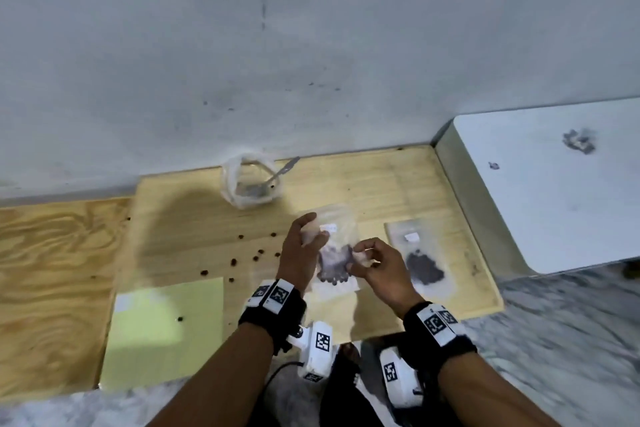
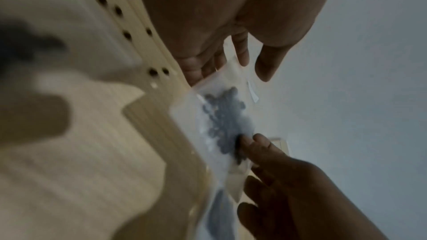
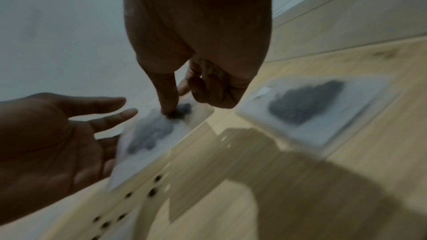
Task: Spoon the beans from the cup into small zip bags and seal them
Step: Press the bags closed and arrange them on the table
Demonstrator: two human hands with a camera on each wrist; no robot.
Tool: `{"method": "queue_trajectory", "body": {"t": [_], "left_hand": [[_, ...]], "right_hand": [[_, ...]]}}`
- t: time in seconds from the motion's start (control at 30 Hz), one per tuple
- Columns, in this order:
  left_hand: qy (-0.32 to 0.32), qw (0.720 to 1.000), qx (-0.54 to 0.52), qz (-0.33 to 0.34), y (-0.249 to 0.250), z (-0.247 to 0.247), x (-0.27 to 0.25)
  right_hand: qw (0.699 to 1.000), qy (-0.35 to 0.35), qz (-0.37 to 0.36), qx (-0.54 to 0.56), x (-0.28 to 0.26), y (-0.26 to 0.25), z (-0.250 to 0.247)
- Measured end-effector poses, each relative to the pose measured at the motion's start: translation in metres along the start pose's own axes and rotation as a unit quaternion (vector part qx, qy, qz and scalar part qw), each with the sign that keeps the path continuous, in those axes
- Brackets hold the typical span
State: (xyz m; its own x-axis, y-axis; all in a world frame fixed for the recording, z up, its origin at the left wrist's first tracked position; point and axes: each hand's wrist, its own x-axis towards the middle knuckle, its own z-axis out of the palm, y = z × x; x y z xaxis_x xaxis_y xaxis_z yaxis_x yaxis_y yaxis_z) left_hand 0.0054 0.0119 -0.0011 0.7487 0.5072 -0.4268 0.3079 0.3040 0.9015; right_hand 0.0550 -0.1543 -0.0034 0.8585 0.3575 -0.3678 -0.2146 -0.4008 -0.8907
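Observation:
A small clear zip bag (image 1: 334, 260) (image 2: 221, 116) (image 3: 150, 134) with dark beans in its lower half is held up over the wooden board between both hands. My right hand (image 1: 377, 267) (image 3: 196, 43) pinches its right edge, index finger pressed on the plastic, the other fingers curled. My left hand (image 1: 304, 246) (image 3: 46, 134) is spread open, and its straight fingers (image 2: 240, 52) touch the bag's left side. A second zip bag (image 1: 422, 263) (image 3: 305, 109) with beans lies flat to the right. The clear cup (image 1: 230, 180) stands by the wall with the spoon (image 1: 284, 172) in it.
Several loose beans (image 1: 235, 262) are scattered on the wooden board (image 1: 194, 225) left of my hands. A pale yellow sheet (image 1: 162, 333) lies at the front left. A white box (image 1: 554, 184) stands at the right, and the grey wall runs close behind the cup.

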Motion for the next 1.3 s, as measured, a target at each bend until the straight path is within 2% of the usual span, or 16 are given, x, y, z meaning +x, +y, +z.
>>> {"method": "queue_trajectory", "body": {"t": [0.13,0.27,0.4,0.5,0.57,0.7,0.77,0.87,1.03,1.1,1.2,1.3], "left_hand": [[-0.039,0.998,0.012,-0.054,-0.02,0.075,-0.01],[-0.098,0.988,0.021,-0.118,-0.037,0.132,-0.012],[-0.098,0.982,0.026,-0.16,-0.051,0.161,-0.008],[-0.09,0.979,0.067,-0.169,-0.06,0.161,-0.009],[-0.086,0.979,0.079,-0.166,-0.06,0.156,-0.009],[-0.072,0.986,0.079,-0.126,-0.05,0.131,-0.01],[-0.061,0.989,0.093,-0.095,-0.043,0.106,-0.013],[-0.022,0.989,0.137,-0.056,-0.038,0.056,-0.021],[0.115,0.979,0.157,-0.059,-0.055,-0.045,-0.036],[0.154,0.972,0.162,-0.07,-0.064,-0.082,-0.041],[0.159,0.968,0.158,-0.111,-0.077,-0.121,-0.046],[0.108,0.967,0.17,-0.156,-0.088,-0.137,-0.048]], "right_hand": [[0.993,0.094,0.054,-0.04,0.014,0.025,-0.077],[0.981,0.114,0.097,-0.122,0.023,0.048,-0.128],[0.968,0.094,0.112,-0.206,0.029,0.071,-0.146],[0.952,0.073,0.118,-0.274,0.027,0.076,-0.144],[0.942,0.085,0.108,-0.306,0.024,0.072,-0.14],[0.943,0.134,0.02,-0.304,0.015,0.052,-0.12],[0.954,0.107,-0.028,-0.278,0.01,0.043,-0.098],[0.974,0.025,-0.063,-0.217,-0.001,0.032,-0.055],[0.967,-0.096,0.003,-0.236,-0.02,0.03,0.02],[0.959,-0.123,0.038,-0.253,-0.027,0.032,0.046],[0.946,-0.126,0.06,-0.292,-0.036,0.031,0.076],[0.937,-0.115,0.082,-0.319,-0.04,0.028,0.093]]}}
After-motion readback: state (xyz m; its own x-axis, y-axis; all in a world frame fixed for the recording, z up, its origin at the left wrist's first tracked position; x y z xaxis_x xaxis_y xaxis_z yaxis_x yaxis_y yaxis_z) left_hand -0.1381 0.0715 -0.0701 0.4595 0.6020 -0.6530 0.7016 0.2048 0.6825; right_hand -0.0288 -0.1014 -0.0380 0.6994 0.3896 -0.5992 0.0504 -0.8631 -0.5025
